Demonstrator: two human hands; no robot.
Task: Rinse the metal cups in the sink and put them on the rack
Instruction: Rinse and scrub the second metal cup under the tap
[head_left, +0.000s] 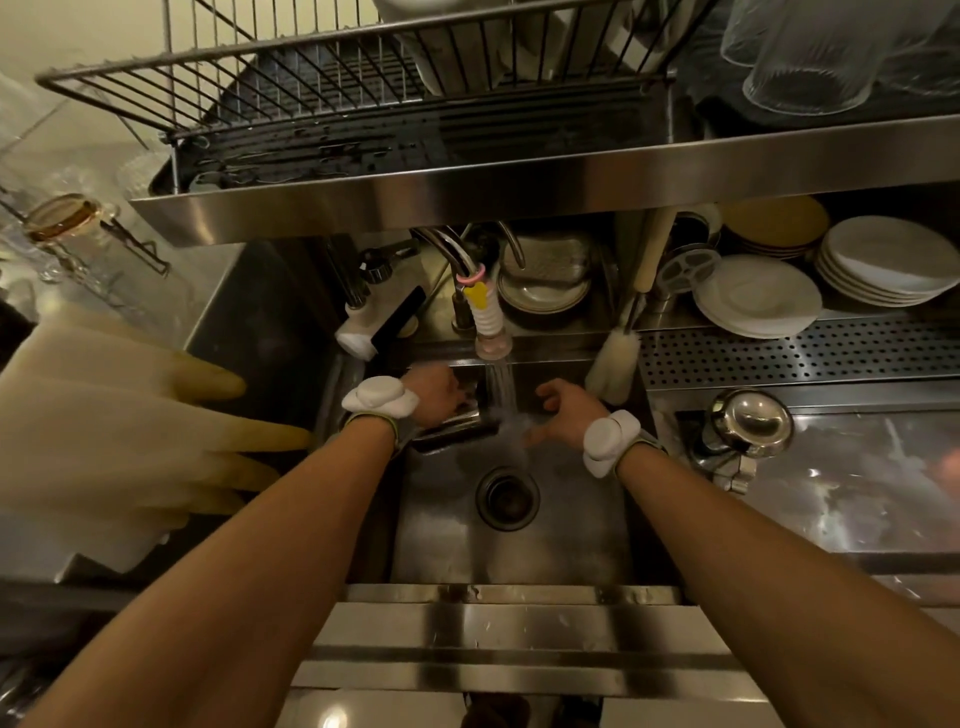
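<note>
Both hands are over the steel sink (571, 540), under the running tap (491, 317). My left hand (434, 397) grips a metal cup (465, 410), held tilted on its side just left of the water stream. My right hand (563, 410) is beside the stream with its fingers loosely curled and wet, holding nothing that I can make out. The wire dish rack (291, 98) stands on the shelf above the sink, its left half bare.
Pale rubber gloves (130, 431) hang at the left. A bottle brush (615, 358) leans at the sink's back right. Stacked white plates (758, 296) sit under the shelf. A shiny metal fitting (748, 426) stands on the right counter. Upturned glasses (810, 57) rest top right.
</note>
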